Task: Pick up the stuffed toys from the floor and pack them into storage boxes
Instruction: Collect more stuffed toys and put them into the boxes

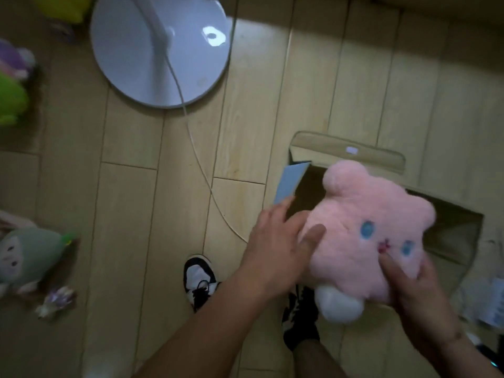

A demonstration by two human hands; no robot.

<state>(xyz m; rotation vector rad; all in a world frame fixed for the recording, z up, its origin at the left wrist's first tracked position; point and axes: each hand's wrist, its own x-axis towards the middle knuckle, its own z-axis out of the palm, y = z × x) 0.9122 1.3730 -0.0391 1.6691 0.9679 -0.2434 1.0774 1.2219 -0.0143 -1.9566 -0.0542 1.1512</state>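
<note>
Right hand (417,293) grips one pink plush (373,222), left hand (278,241) flat against it, over one open box (458,230); round white base (128,64) upper left.

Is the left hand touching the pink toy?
Touching. The head view shows the left hand with its thumb lying on the pink toy's left edge.

The pink toy (373,236) covers most of the box (450,230) opening, so its inside cannot be told. The right hand (420,298) shows little but a thumb. At 9 and 10 o'clock a green toy (11,99) and a purple toy (13,60) are blurred and cut by the edge. At 4 o'clock lies a pale smear (493,301) — unreadable.
</note>
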